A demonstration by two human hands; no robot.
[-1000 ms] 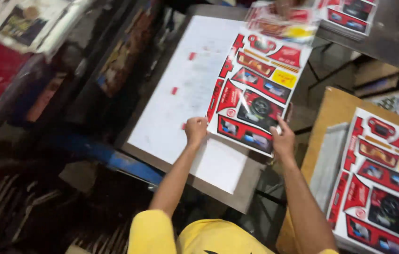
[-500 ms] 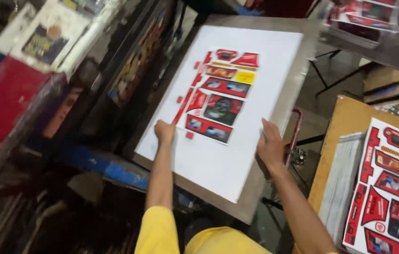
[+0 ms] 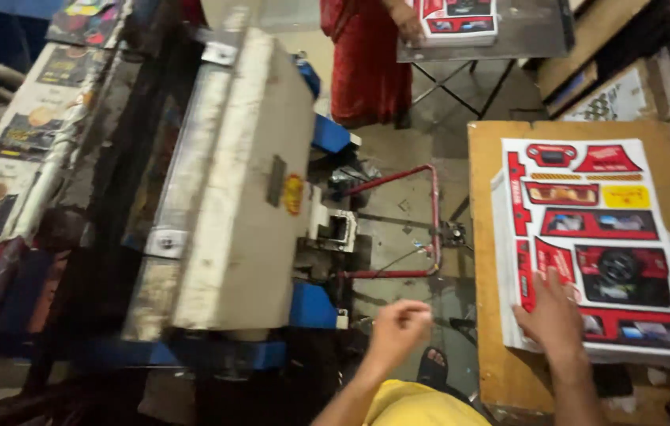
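Note:
My right hand (image 3: 553,314) lies flat on the near left corner of a stack of printed red, white and black card sheets (image 3: 599,237) on a wooden table (image 3: 486,237) at the right. My left hand (image 3: 398,329) hovers in the air with fingers loosely curled and nothing in it, between the table and a press. The press platen (image 3: 244,181), a worn white metal slab with blue brackets, stands swung shut at the centre left.
A red pipe frame (image 3: 430,229) and pedal linkage sit on the floor between press and table. A person in red (image 3: 366,55) stands at the back beside a metal stand (image 3: 540,39) holding more printed sheets. Stacked printed cards (image 3: 11,150) lie at far left.
Both hands have left the sheet laid on the platen. The platen has swung shut, hiding that sheet. My right hand has moved right onto the stack, and my left hand has pulled back.

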